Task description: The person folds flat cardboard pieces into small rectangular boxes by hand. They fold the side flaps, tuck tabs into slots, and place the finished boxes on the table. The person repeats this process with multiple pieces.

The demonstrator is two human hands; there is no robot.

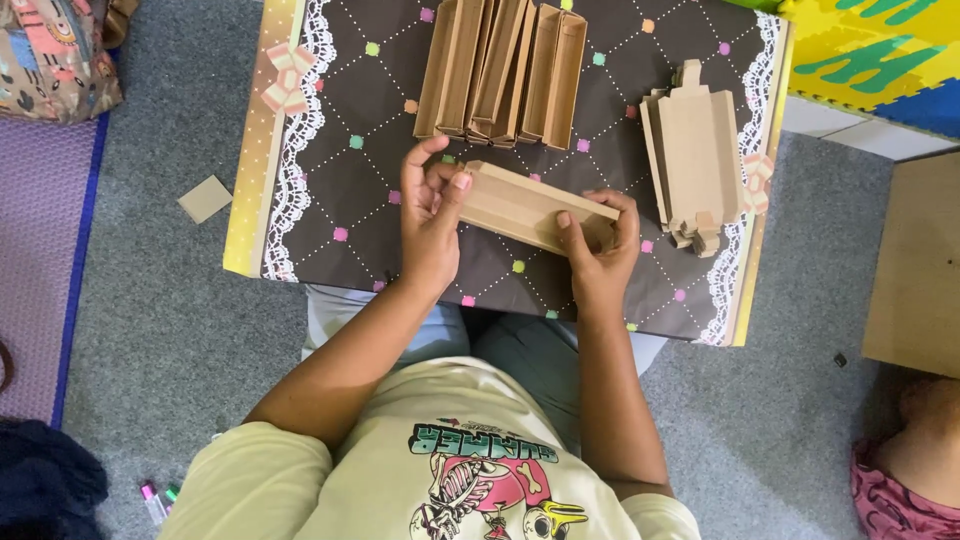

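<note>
Both hands grip one long brown cardboard box [525, 208] over the low table [330, 190]: left hand [430, 225] fingers closed on one end, right hand [598, 248] on the other. Farther lie one flat stack [695, 155] and one row of folded boxes [503, 70].

Low table [330, 190] with dark dotted top, white lace edging, yellow border sitting on grey carpet [170, 330]. Row of folded brown cardboard boxes [500, 70] standing on edge along far side of table. Stack of flat cardboard blanks [695, 150] lying near right lace edge. Small cardboard square [205, 198] lying on carpet left of table. Purple mat [45, 260] running along left. Colourful foam tiles [870, 50] showing top right. Markers [158, 497] lying bottom left.
</note>
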